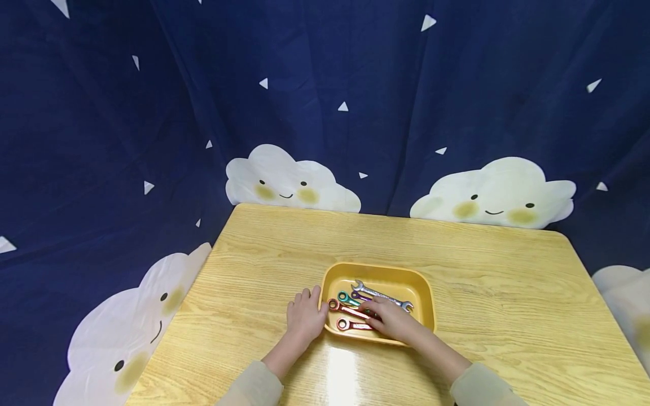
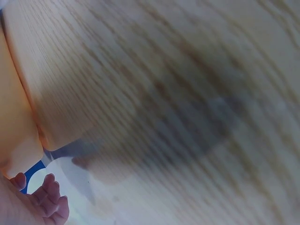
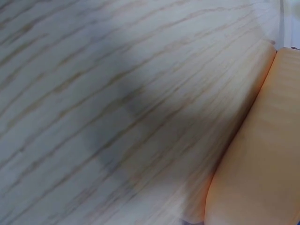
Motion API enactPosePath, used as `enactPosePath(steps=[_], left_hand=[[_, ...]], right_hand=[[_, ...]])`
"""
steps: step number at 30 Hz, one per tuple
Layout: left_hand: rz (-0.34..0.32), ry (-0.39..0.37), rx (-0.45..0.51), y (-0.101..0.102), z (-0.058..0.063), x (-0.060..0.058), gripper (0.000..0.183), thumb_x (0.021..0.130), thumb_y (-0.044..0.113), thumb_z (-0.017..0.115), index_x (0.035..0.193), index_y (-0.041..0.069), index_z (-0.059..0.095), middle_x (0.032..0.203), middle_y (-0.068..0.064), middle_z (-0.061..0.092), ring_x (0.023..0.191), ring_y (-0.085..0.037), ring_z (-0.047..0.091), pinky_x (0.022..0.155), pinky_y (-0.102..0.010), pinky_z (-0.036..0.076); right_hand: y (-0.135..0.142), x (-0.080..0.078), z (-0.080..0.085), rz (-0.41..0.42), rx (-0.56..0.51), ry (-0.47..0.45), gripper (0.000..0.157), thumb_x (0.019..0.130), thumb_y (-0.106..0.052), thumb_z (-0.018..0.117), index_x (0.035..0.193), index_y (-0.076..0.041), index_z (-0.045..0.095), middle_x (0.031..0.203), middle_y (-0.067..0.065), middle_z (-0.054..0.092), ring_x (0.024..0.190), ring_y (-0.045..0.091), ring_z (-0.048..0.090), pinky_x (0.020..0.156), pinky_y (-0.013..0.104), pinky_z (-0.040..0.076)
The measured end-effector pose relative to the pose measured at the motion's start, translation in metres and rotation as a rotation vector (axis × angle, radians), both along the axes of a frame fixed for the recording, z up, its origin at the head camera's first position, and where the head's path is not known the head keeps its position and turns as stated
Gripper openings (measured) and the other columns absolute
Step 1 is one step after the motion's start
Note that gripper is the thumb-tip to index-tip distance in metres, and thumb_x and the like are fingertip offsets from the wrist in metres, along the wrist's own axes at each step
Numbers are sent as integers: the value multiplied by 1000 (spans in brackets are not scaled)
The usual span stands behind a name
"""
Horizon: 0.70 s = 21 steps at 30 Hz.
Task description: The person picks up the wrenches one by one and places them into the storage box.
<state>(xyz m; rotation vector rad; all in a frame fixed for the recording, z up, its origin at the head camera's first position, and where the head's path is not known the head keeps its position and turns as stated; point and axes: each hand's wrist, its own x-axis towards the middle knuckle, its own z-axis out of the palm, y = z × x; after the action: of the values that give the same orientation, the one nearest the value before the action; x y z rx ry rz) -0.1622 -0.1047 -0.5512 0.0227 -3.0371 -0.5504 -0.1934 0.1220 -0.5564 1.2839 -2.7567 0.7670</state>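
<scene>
A yellow-orange plastic tray (image 1: 378, 272) stands on the wooden table. Inside it lie several combination wrenches: a plain silver wrench (image 1: 383, 296), a teal wrench (image 1: 344, 297), a purple wrench (image 1: 356, 295), and two red ones, an upper red wrench (image 1: 341, 308) and a lower red wrench (image 1: 354, 325). My right hand (image 1: 393, 321) reaches over the front rim, bent fingers among the red wrenches and covering their right ends; whether it pinches one is hidden. My left hand (image 1: 306, 314) rests at the tray's left end, thumb by the rim, fingers loosely extended.
The wooden table (image 1: 274, 242) spreads around the tray on all sides. Behind it hangs a dark blue curtain (image 1: 304, 67) with white triangles and smiling clouds. Both wrist views show mostly table grain, with the tray's outer wall (image 3: 258, 150) at one side.
</scene>
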Motion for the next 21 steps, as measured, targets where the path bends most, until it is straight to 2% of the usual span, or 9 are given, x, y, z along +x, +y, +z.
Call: enactPosePath(steps=[9,13,19,21], left_hand=[[1,6,-2,0,0,0,31,86,34,44,110,14,49,90,-9,51,80,-25,48,66,-39,36],[2,9,-4,-1,-1,0,32,86,33,44,111,14,49,90,-9,51,81,-26,48,66,-39,37],[0,5,-14,-1,-1,0,33,86,34,44,112,14,49,91,-9,52,82,-26,49,67,-39,37],[-2,3,-17,0,-1,0,33,87,34,44,112,14,49,91,-9,52,82,-26,49,67,-40,37]], right_hand=[[1,-1,-1,15,5,-9,23,80,-11,65,103,-12,63,97,2,60,85,14,56,76,35,45],[2,-2,1,31,-4,5,23,80,-11,65,103,-11,63,95,2,59,82,13,55,73,34,45],[3,-1,9,36,-15,-13,21,83,-11,63,103,-10,63,85,0,56,73,12,53,66,28,44],[3,0,14,25,-12,-23,21,84,-12,62,104,-10,63,88,1,58,76,13,56,68,28,45]])
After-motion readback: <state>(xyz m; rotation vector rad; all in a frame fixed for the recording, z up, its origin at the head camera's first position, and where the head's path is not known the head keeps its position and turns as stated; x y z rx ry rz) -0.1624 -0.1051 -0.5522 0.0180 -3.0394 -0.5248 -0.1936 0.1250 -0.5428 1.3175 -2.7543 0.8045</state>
